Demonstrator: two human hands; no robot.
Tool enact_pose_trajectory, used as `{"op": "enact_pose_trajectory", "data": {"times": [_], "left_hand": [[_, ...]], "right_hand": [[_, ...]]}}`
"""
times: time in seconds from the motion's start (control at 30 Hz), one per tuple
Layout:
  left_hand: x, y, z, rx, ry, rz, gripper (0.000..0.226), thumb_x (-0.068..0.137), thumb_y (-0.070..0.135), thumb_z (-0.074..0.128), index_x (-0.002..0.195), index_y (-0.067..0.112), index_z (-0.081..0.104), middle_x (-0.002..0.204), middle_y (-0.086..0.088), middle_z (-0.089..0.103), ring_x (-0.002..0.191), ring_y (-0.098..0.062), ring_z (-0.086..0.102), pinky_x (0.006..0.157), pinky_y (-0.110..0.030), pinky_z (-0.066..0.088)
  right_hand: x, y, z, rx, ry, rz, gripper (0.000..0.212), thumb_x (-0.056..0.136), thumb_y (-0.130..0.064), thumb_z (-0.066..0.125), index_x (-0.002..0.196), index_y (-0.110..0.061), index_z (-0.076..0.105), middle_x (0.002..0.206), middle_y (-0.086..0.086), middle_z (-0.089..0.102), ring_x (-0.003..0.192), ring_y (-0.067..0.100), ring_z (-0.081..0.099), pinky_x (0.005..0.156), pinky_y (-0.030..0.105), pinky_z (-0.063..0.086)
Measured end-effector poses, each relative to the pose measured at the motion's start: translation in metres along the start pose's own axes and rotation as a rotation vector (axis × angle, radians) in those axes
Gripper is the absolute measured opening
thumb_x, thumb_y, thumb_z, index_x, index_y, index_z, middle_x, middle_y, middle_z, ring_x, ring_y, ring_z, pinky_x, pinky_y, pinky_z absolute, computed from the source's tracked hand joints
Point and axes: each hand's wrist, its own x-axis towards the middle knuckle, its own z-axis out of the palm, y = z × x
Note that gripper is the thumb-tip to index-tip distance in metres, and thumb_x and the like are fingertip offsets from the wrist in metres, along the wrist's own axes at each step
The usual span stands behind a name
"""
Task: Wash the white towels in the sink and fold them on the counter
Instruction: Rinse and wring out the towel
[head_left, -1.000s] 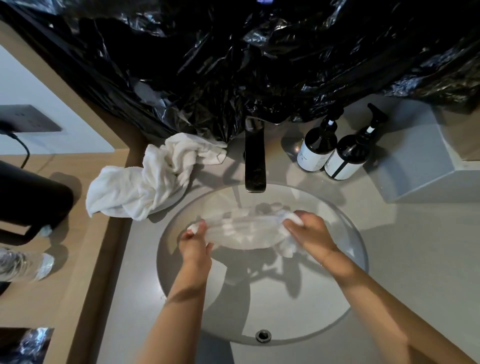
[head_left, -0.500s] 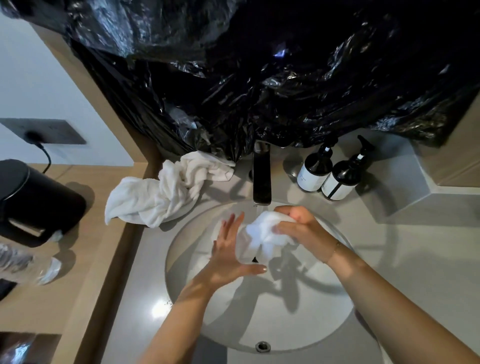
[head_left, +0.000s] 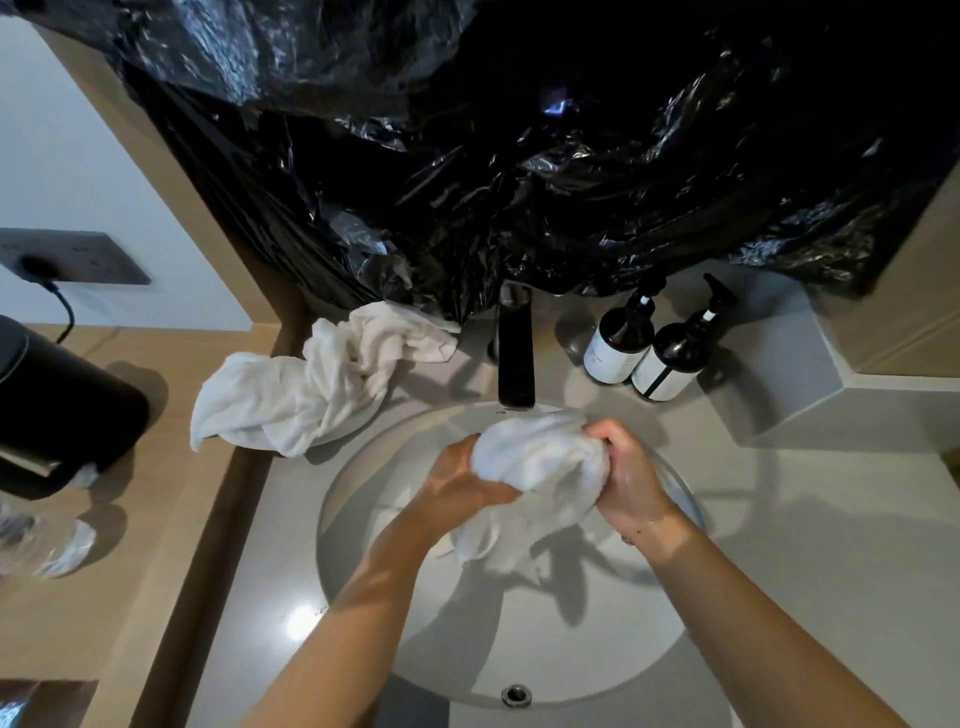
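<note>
Grey desk with a round sink set into it, black plastic sheeting draped over the wall behind. Tap sits at the back edge of the sink, spout pointing toward me.

Both my arms reach in from the bottom of the frame, forearms angled inward and meeting over the back half of the sink, just in front of the tap.

My left hand: palm turned right, fingers curled into the left side of a bunched white towel, gripping it. Wrist roughly straight with the forearm.

My right hand: fingers curled round the right side of the same towel, knuckles up, thumb side toward the tap. Also gripping. Wrist bent slightly inward.

That towel is wadded up between the two hands, held above the sink, with a loose tail hanging down below my left hand. Can't tell if water is running.

Second towel lies crumpled on the desk at the back left of the sink, one end draped onto the wooden ledge, other end near the tap base. Nobody touching it.

Two dark pump bottles with white labels stand side by side, right of the tap. Black kettle on the wooden ledge at far left, clear plastic bottle in front of it.
</note>
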Motion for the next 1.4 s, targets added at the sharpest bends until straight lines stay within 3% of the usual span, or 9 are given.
{"op": "enact_pose_trajectory", "data": {"times": [0.2, 0.33, 0.63, 0.77, 0.9, 1.03, 1.2, 1.3, 1.4], "left_hand": [[0.005, -0.016, -0.01, -0.064, -0.006, -0.079, 0.05, 0.063, 0.024, 0.081, 0.11, 0.027, 0.065, 0.103, 0.003, 0.072, 0.096, -0.007, 0.068, 0.083, -0.028, 0.053], [0.013, -0.033, -0.011, -0.017, -0.043, -0.107, 0.041, 0.077, 0.007, 0.076, 0.106, 0.029, 0.058, 0.092, 0.008, 0.068, 0.079, 0.007, 0.066, 0.063, -0.009, 0.049], [-0.007, -0.048, -0.022, 0.015, 0.058, -0.326, 0.064, 0.069, 0.032, 0.086, 0.118, 0.02, 0.046, 0.118, 0.0, 0.058, 0.114, -0.021, 0.058, 0.097, -0.04, 0.05], [-0.042, -0.049, -0.023, -0.776, -0.161, -0.58, 0.036, 0.063, 0.021, 0.072, 0.096, 0.007, 0.068, 0.085, -0.005, 0.067, 0.075, -0.017, 0.069, 0.072, -0.036, 0.048], [-0.026, -0.064, -0.009, -1.366, -0.19, -0.697, 0.068, 0.086, 0.034, 0.046, 0.141, -0.005, 0.039, 0.142, -0.032, 0.042, 0.131, -0.052, 0.04, 0.108, -0.072, 0.019], [-0.005, -0.056, 0.01, -1.675, -0.161, -0.693, 0.094, 0.081, 0.067, 0.055, 0.143, -0.002, 0.036, 0.146, -0.031, 0.038, 0.137, -0.048, 0.034, 0.116, -0.062, 0.015], [0.005, -0.042, 0.04, -1.008, 0.168, -0.326, 0.035, 0.095, 0.035, 0.058, 0.119, 0.009, 0.054, 0.103, -0.008, 0.066, 0.08, -0.017, 0.072, 0.062, -0.029, 0.058], [0.013, -0.065, 0.041, -0.509, 0.219, 0.061, 0.062, 0.06, 0.012, 0.085, 0.111, -0.008, 0.055, 0.099, -0.019, 0.066, 0.089, -0.031, 0.069, 0.071, -0.039, 0.054], [0.018, -0.075, 0.036, -0.347, 0.199, 0.016, 0.068, 0.055, 0.02, 0.092, 0.108, -0.003, 0.058, 0.096, -0.019, 0.068, 0.091, -0.035, 0.069, 0.072, -0.047, 0.056]], "right_hand": [[0.031, 0.047, 0.024, 0.015, 0.061, 0.13, 0.065, 0.08, -0.052, 0.069, 0.127, -0.008, 0.056, 0.116, 0.017, 0.067, 0.108, 0.029, 0.065, 0.084, 0.038, 0.053], [0.046, 0.056, 0.043, 0.07, 0.048, 0.126, 0.055, 0.078, -0.029, 0.078, 0.126, -0.014, 0.056, 0.112, 0.013, 0.069, 0.105, 0.03, 0.067, 0.086, 0.043, 0.056], [0.068, 0.058, 0.071, 0.086, 0.022, 0.11, 0.038, 0.068, -0.016, 0.07, 0.102, -0.002, 0.062, 0.094, 0.015, 0.062, 0.09, 0.026, 0.065, 0.076, 0.034, 0.053], [0.062, 0.061, 0.056, 0.182, -0.184, 0.047, 0.028, 0.08, -0.007, 0.062, 0.108, -0.003, 0.059, 0.1, 0.015, 0.057, 0.101, 0.027, 0.057, 0.09, 0.038, 0.044], [0.048, 0.059, 0.047, 0.183, -0.169, 0.103, 0.041, 0.069, -0.013, 0.07, 0.108, -0.007, 0.059, 0.099, 0.015, 0.061, 0.099, 0.029, 0.061, 0.087, 0.039, 0.049], [0.035, 0.057, 0.029, 0.174, -0.152, 0.074, 0.047, 0.072, -0.009, 0.065, 0.118, -0.011, 0.054, 0.107, 0.016, 0.057, 0.103, 0.032, 0.06, 0.079, 0.035, 0.054], [0.023, 0.054, 0.015, 0.279, -0.051, 0.036, 0.035, 0.078, -0.006, 0.061, 0.112, 0.0, 0.055, 0.108, 0.018, 0.06, 0.104, 0.033, 0.062, 0.078, 0.039, 0.056], [0.026, 0.05, 0.013, 0.312, 0.063, 0.058, 0.049, 0.075, -0.026, 0.071, 0.116, -0.003, 0.057, 0.107, 0.019, 0.062, 0.095, 0.03, 0.067, 0.074, 0.038, 0.058], [0.03, 0.051, 0.01, 0.358, 0.133, 0.114, 0.036, 0.083, -0.036, 0.063, 0.102, -0.005, 0.062, 0.094, 0.014, 0.07, 0.084, 0.027, 0.071, 0.072, 0.037, 0.056]]}}
